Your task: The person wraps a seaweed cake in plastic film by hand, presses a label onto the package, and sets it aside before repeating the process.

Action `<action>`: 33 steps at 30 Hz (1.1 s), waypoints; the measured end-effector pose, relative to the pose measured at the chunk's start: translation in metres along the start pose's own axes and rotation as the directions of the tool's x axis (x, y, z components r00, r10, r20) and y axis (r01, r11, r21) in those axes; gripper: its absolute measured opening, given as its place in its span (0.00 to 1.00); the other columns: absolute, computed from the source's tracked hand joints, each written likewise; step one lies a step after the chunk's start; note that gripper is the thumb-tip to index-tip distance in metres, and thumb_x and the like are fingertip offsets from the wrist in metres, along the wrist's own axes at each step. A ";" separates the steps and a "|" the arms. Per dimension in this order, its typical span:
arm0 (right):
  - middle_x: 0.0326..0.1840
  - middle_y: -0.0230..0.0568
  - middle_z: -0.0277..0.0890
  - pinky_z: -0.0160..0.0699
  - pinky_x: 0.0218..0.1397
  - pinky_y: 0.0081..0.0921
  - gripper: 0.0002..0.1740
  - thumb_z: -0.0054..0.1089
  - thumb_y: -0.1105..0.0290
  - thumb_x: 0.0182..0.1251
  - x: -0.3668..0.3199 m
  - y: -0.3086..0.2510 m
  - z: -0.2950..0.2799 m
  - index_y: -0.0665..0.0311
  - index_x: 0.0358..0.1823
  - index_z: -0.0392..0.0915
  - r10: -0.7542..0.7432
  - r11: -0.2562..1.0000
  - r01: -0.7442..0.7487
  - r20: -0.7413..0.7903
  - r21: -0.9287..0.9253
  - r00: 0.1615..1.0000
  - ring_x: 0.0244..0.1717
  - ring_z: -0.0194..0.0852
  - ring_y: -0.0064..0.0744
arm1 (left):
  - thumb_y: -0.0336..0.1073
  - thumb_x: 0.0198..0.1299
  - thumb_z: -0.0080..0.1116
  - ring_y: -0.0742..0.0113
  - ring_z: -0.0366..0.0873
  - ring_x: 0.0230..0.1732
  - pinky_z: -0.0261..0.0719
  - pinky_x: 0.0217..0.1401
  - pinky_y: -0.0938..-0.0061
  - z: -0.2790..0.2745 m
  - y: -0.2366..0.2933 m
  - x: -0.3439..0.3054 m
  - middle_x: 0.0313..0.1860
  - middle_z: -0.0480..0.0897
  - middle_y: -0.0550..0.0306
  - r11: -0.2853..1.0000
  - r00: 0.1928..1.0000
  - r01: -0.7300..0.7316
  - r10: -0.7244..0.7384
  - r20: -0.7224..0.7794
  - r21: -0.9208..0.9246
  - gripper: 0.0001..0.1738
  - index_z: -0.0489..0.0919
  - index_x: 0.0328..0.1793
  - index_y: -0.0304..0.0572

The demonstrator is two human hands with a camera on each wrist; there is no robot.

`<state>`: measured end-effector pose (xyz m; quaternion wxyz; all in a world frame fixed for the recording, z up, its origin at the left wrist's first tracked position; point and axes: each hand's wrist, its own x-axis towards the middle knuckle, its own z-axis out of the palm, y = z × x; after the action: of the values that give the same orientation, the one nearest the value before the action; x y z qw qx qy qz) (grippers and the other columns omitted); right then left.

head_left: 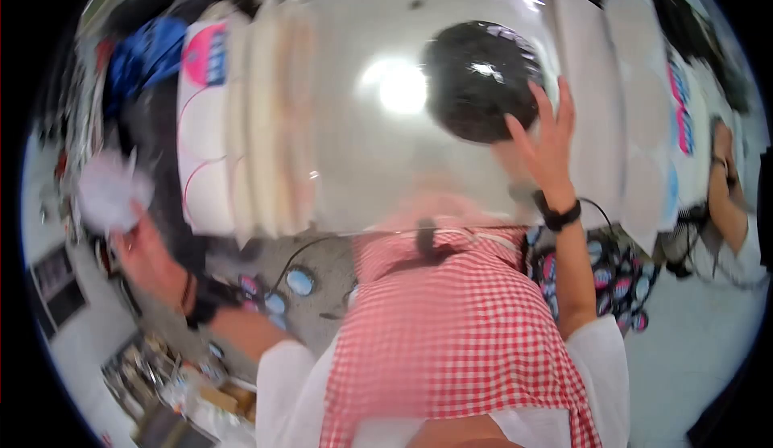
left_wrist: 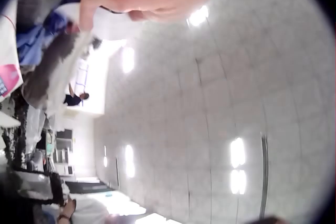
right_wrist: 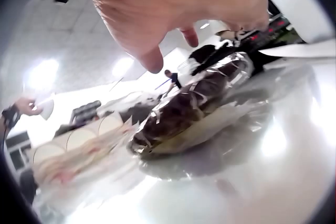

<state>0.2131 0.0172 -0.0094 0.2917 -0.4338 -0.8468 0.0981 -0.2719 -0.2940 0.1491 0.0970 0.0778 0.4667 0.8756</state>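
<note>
A dark, round, plastic-wrapped bundle (head_left: 475,86) lies on the shiny work surface (head_left: 362,158). My right hand (head_left: 551,146) reaches over its near right edge with fingers spread, and the fingertips overlap it in the head view. From the side, in the right wrist view, the bundle (right_wrist: 194,106) has crinkled clear film over a dark top and a paler underside. Off the table's left side, my left hand (head_left: 149,255) pinches a thin, pale round disc (head_left: 113,190), blurred in the head view. Part of the white disc (left_wrist: 113,24) shows under the hand in the left wrist view.
White sheets with round outlines (head_left: 205,134) line the table's left side, and more sheets (head_left: 644,110) stand on the right. Blue cloth (head_left: 149,53) lies beyond the left ones. Round labelled packs (head_left: 620,279) are below the table. Another person's arm (head_left: 729,186) is at far right.
</note>
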 end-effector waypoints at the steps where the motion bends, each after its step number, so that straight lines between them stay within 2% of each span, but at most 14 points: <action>1: 0.76 0.59 0.50 0.58 0.72 0.48 0.34 0.69 0.63 0.57 -0.001 0.012 0.003 0.60 0.65 0.69 0.156 0.987 -0.156 0.009 0.036 0.988 0.69 0.58 0.60 | 0.30 0.69 0.51 0.46 0.73 0.62 0.73 0.65 0.59 0.026 -0.011 -0.025 0.62 0.74 0.40 0.960 0.951 -0.267 0.249 0.182 0.082 0.21 0.67 0.63 0.20; 2: 0.74 0.57 0.51 0.63 0.69 0.46 0.34 0.68 0.67 0.58 0.000 0.027 0.009 0.60 0.67 0.67 0.212 0.909 -0.255 0.161 0.330 0.964 0.68 0.61 0.55 | 0.30 0.69 0.49 0.46 0.71 0.64 0.71 0.67 0.58 0.049 -0.038 -0.054 0.64 0.73 0.40 0.868 0.874 -0.445 0.367 0.318 0.220 0.22 0.67 0.65 0.22; 4: 0.67 0.48 0.57 0.74 0.62 0.34 0.37 0.66 0.79 0.57 0.014 0.002 0.004 0.59 0.69 0.63 0.431 0.239 -0.513 0.384 0.824 0.817 0.64 0.65 0.41 | 0.29 0.69 0.46 0.45 0.67 0.69 0.66 0.71 0.56 0.098 -0.108 -0.131 0.67 0.71 0.40 0.539 0.700 -0.691 0.331 0.633 0.482 0.23 0.67 0.68 0.25; 5: 0.63 0.43 0.58 0.75 0.60 0.29 0.36 0.65 0.80 0.58 0.011 0.016 0.016 0.59 0.69 0.63 0.356 0.460 -0.456 0.313 0.762 0.881 0.63 0.66 0.34 | 0.29 0.69 0.45 0.45 0.65 0.71 0.64 0.73 0.56 0.120 -0.145 -0.162 0.69 0.70 0.40 0.375 0.571 -0.799 0.230 0.788 0.470 0.24 0.66 0.69 0.26; 8: 0.64 0.42 0.60 0.73 0.64 0.31 0.38 0.68 0.78 0.56 0.011 0.011 0.028 0.61 0.69 0.63 0.441 0.091 -0.565 0.475 0.820 0.761 0.63 0.67 0.36 | 0.24 0.65 0.46 0.43 0.59 0.77 0.58 0.77 0.53 0.164 -0.249 -0.205 0.73 0.66 0.39 0.357 0.210 -0.912 -0.018 0.978 0.202 0.28 0.66 0.72 0.30; 13: 0.62 0.40 0.66 0.73 0.61 0.27 0.38 0.67 0.79 0.57 0.006 0.022 0.046 0.61 0.70 0.63 0.402 0.371 -0.497 0.347 0.784 0.847 0.59 0.69 0.31 | 0.21 0.56 0.58 0.45 0.62 0.75 0.65 0.74 0.60 0.177 -0.309 -0.212 0.74 0.66 0.43 0.386 0.071 -0.914 -0.161 0.984 0.129 0.32 0.69 0.70 0.32; 15: 0.49 0.36 0.74 0.74 0.53 0.20 0.36 0.63 0.81 0.61 0.004 0.022 0.047 0.62 0.71 0.62 0.369 0.470 -0.465 0.312 0.750 0.876 0.48 0.73 0.21 | 0.32 0.63 0.54 0.48 0.58 0.77 0.58 0.72 0.40 0.171 -0.314 -0.211 0.77 0.62 0.44 0.345 0.054 -0.923 -0.324 0.944 0.171 0.28 0.70 0.71 0.38; 18: 0.48 0.35 0.73 0.73 0.52 0.20 0.34 0.60 0.81 0.63 0.004 0.024 0.039 0.63 0.71 0.62 0.348 0.384 -0.478 0.356 0.790 0.867 0.47 0.72 0.21 | 0.49 0.68 0.48 0.53 0.53 0.80 0.40 0.67 0.22 0.183 -0.287 -0.219 0.80 0.57 0.47 0.259 0.060 -0.943 -0.483 0.873 0.208 0.28 0.70 0.74 0.56; 22: 0.63 0.39 0.68 0.78 0.58 0.27 0.36 0.62 0.82 0.58 0.008 0.022 0.033 0.61 0.69 0.64 0.367 0.328 -0.554 0.438 0.765 0.821 0.59 0.72 0.31 | 0.56 0.66 0.51 0.52 0.55 0.79 0.40 0.70 0.26 0.208 -0.337 -0.207 0.80 0.57 0.52 0.147 -0.103 -0.988 -0.404 0.909 -0.046 0.30 0.69 0.74 0.66; 25: 0.58 0.38 0.71 0.77 0.55 0.25 0.35 0.60 0.83 0.59 0.016 0.030 0.030 0.63 0.70 0.63 0.356 0.293 -0.593 0.490 0.750 0.795 0.54 0.73 0.27 | 0.54 0.70 0.48 0.51 0.54 0.79 0.42 0.71 0.27 0.220 -0.337 -0.178 0.79 0.58 0.48 0.084 0.447 -0.829 -0.495 0.745 0.553 0.29 0.67 0.75 0.60; 27: 0.51 0.36 0.73 0.73 0.54 0.22 0.34 0.57 0.83 0.62 0.025 0.028 0.020 0.65 0.71 0.62 0.357 0.171 -0.641 0.559 0.748 0.748 0.50 0.72 0.22 | 0.54 0.69 0.50 0.51 0.57 0.77 0.45 0.74 0.34 0.176 -0.360 -0.129 0.73 0.67 0.45 0.121 0.456 -0.776 -0.570 0.683 0.619 0.36 0.60 0.78 0.45; 29: 0.59 0.39 0.72 0.74 0.58 0.25 0.33 0.58 0.80 0.64 0.037 0.019 0.011 0.66 0.71 0.62 0.212 0.135 -0.596 0.564 0.792 0.798 0.54 0.74 0.26 | 0.51 0.71 0.51 0.52 0.64 0.72 0.56 0.76 0.52 0.185 -0.303 -0.133 0.69 0.71 0.43 0.724 0.390 0.075 -0.654 0.648 0.686 0.36 0.58 0.77 0.37; 32: 0.64 0.40 0.70 0.75 0.59 0.28 0.32 0.60 0.75 0.66 0.082 -0.021 -0.028 0.65 0.71 0.62 -0.062 0.275 -0.444 0.476 0.853 0.877 0.55 0.75 0.30 | 0.37 0.73 0.49 0.59 0.73 0.64 0.70 0.68 0.64 0.093 -0.257 -0.086 0.66 0.73 0.47 0.731 0.619 0.579 -0.682 0.389 0.360 0.29 0.59 0.76 0.37; 33: 0.66 0.40 0.70 0.75 0.59 0.28 0.31 0.60 0.73 0.66 0.100 -0.026 -0.031 0.64 0.71 0.64 -0.141 0.302 -0.355 0.410 0.884 0.901 0.55 0.76 0.31 | 0.36 0.72 0.48 0.57 0.76 0.62 0.73 0.64 0.64 0.085 -0.218 -0.093 0.63 0.76 0.47 0.734 0.544 0.678 -0.474 0.692 -0.030 0.28 0.59 0.75 0.35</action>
<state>0.1685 0.0778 0.0674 0.2957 -0.2042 -0.6337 0.6850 -0.1417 -0.1295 0.0099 0.5467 0.1976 0.2665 0.7688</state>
